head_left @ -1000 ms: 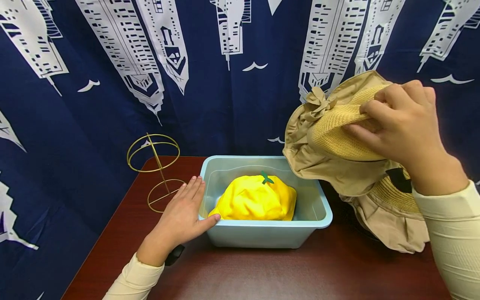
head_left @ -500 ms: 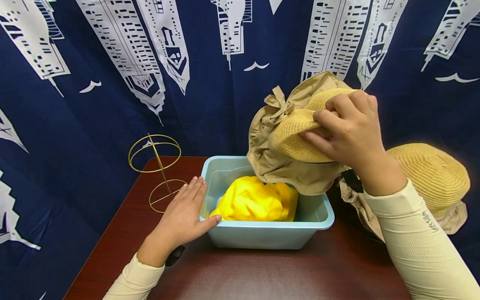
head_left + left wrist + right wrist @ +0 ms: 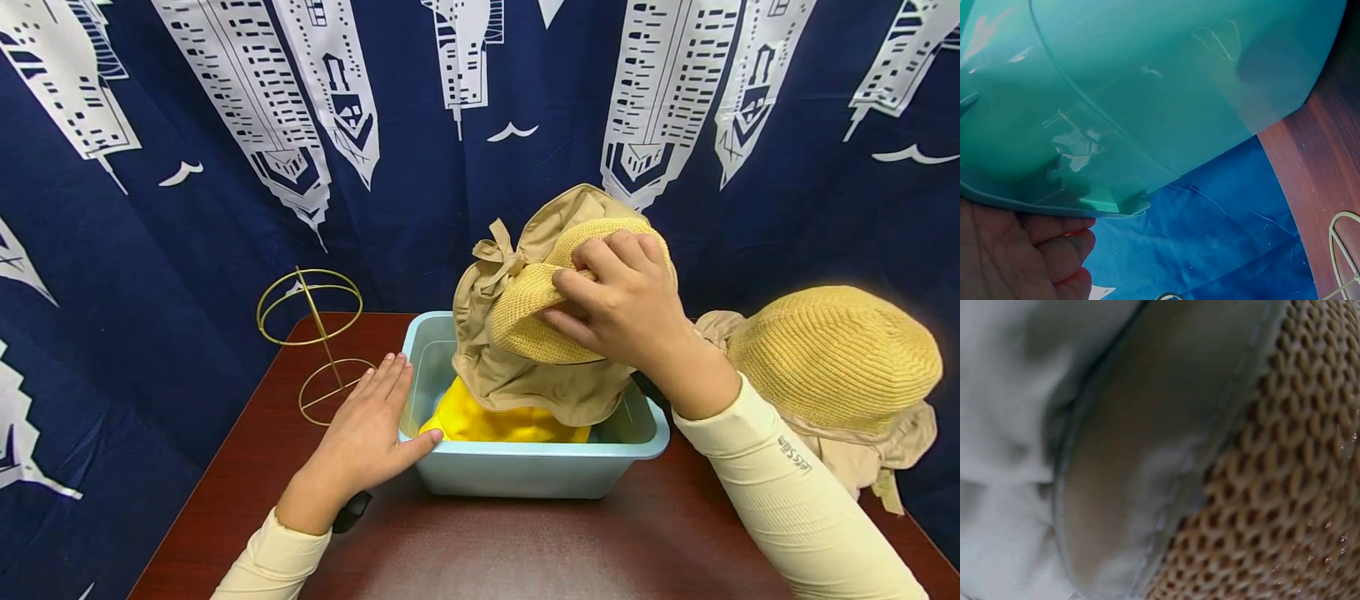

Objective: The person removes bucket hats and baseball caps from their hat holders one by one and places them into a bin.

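Note:
My right hand (image 3: pixel 618 304) pinches the woven crown of a straw sun hat (image 3: pixel 517 312) with a tan cloth brim and a bow. The hat hangs tilted over a light blue plastic bin (image 3: pixel 525 471), its brim reaching below the far rim. A yellow hat (image 3: pixel 480 421) lies in the bin, partly hidden beneath it. Against the bin's left rim rests my left hand (image 3: pixel 363 429), fingers straight and thumb at the front corner. The left wrist view shows its fingers (image 3: pixel 1054 240) beside the bin wall (image 3: pixel 1147 112). Straw weave (image 3: pixel 1272 506) fills part of the right wrist view.
Another straw hat (image 3: pixel 832 358) with a tan brim sits at the right, partly behind my right sleeve. A gold wire hat stand (image 3: pixel 324 337) is at the back left of the dark red wooden table (image 3: pixel 480 542). A navy printed curtain (image 3: pixel 420 208) hangs behind.
My right hand has carried the straw hat leftward and down from the right to over the bin, covering most of the yellow hat. My left hand has stayed at the rim.

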Tool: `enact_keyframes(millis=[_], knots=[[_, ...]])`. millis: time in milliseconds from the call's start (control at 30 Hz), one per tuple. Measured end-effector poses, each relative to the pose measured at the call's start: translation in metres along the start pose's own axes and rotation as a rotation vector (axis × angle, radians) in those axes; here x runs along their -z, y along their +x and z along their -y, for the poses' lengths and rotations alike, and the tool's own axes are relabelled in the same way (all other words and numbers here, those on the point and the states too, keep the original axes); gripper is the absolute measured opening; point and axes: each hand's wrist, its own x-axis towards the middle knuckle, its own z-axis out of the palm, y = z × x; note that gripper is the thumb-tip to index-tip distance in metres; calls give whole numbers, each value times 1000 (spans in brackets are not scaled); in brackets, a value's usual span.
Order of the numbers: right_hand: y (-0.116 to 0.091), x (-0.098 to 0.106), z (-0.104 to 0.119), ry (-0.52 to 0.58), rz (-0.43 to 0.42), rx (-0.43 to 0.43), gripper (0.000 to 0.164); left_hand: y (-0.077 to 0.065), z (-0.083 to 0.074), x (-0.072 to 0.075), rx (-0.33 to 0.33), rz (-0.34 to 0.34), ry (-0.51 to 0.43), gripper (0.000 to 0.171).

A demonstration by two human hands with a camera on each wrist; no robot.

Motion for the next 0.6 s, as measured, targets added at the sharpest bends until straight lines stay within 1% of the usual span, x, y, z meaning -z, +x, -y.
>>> enact_keyframes(millis=[333,600], knots=[[-3,-15,19,52,85,28,35,0,1,0,-9,-9,-4,93],[-7,-27,32,94,183,57,34,0,2,0,-12,-14,-5,96]])
